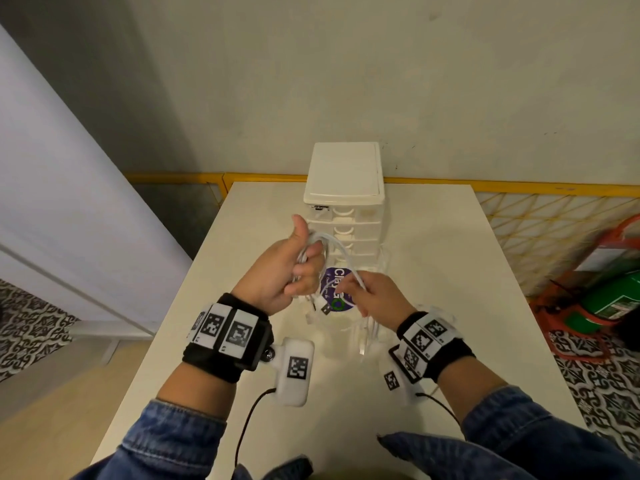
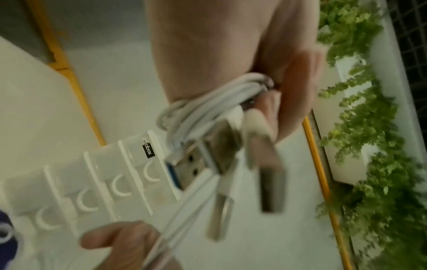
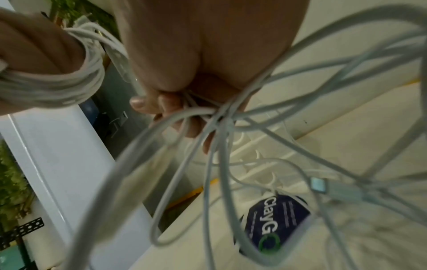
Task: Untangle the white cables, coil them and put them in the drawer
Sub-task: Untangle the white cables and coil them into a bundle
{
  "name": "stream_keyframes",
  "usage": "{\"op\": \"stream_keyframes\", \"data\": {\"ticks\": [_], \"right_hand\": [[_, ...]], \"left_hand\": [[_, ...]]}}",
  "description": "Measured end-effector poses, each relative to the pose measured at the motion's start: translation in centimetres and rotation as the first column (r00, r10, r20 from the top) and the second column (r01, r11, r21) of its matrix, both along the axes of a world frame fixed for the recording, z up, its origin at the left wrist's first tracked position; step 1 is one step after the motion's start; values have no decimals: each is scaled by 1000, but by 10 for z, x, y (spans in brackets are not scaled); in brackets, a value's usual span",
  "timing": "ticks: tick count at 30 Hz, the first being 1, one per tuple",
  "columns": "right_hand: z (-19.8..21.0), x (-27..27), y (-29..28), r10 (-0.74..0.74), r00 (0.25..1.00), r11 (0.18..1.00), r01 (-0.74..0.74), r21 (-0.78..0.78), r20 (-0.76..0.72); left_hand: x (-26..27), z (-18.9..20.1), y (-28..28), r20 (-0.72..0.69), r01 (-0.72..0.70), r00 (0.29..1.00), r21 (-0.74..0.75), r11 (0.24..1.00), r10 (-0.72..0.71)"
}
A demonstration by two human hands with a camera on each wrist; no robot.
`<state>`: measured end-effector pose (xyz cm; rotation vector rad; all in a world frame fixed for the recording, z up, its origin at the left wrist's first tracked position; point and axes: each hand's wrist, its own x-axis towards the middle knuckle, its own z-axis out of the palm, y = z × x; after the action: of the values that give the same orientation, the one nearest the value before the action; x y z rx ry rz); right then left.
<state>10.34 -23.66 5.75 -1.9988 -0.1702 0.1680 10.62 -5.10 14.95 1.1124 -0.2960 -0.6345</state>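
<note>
The left hand is held up above the white table, thumb raised, its fingers curled round a coil of white cable wound about them. The right hand sits just beside it, a little lower, pinching a strand of white cable that arcs across from the coil.

Behind both hands, towards the back edge of the table, stands a tall white drawer unit with a stack of shallow, see-through drawers, each with a curved pull; from the head view I cannot tell whether any is open, or what is in them. At its foot lies a round purple label, partly hidden by the hands.

The left wrist view shows what the head view does not: the coil is several turns thick, and metal USB plugs hang from it, blurred and close to the lens. It also catches the drawer fronts and a small black tag on the top one.

The right wrist view adds the loose part: a tangle of white loops gathered at the right fingertips and spreading out below towards the table, with one small plug dangling among them. The left hand's coil appears at the upper left of that view, and the purple label lies underneath.
</note>
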Motion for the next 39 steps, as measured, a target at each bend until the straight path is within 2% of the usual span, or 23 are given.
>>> {"op": "stream_keyframes", "data": {"ticks": [3, 6, 10, 13, 17, 20, 23, 26, 29, 30, 32, 33, 35, 37, 39], "right_hand": [[-6, -8, 4, -1, 1000, 1000, 1, 24, 13], [-11, -10, 2, -12, 999, 998, 9, 67, 46], [-15, -5, -13, -26, 991, 998, 33, -53, 130], [-18, 5, -29, -35, 975, 974, 83, -212, 221], [-25, 5, -28, -38, 970, 950, 109, -292, 240], [-31, -6, -14, 100, 962, 931, 0, -366, 254], [-30, -12, 3, 247, 951, 892, -148, -428, 186], [-33, -12, 14, 367, 920, 823, -253, -510, 137], [-28, -15, 20, 448, 883, 763, -296, -575, 140], [-27, -16, 21, 469, 868, 756, -299, -582, 164], [-22, -20, 21, 489, 844, 756, -284, -590, 220], [-18, -21, 21, 490, 835, 767, -275, -580, 251], [-11, -23, 19, 483, 818, 803, -271, -531, 312], [-6, -24, 15, 456, 805, 837, -243, -491, 379], [-2, -24, 9, 410, 808, 867, -203, -454, 422]], "left_hand": [[6, -5, 0, -102, -66, 994, -216, 974, 45], [10, -7, 3, -173, -96, 984, -355, 930, 35], [17, -6, 16, -154, 8, 982, -538, 843, -108], [17, -7, 17, -157, 31, 978, -545, 838, -138], [14, -3, 13, -177, -114, 984, -490, 864, 29], [13, 1, 4, -173, -251, 967, -489, 835, 189], [12, 4, -7, -172, -352, 936, -481, 803, 307], [15, 3, -14, -172, -517, 853, -404, 755, 492], [23, -5, -14, -182, -676, 733, -306, 670, 656], [25, -9, -15, -148, -707, 703, -255, 660, 696], [25, -18, -18, 75, -742, 663, -71, 667, 745], [24, -25, -20, 243, -743, 657, 44, 668, 714], [20, -40, -23, 514, -693, 688, 256, 674, 513], [20, -55, -22, 614, -582, 755, 464, 668, 231], [18, -64, -20, 610, -483, 792, 610, 628, 16]]}}
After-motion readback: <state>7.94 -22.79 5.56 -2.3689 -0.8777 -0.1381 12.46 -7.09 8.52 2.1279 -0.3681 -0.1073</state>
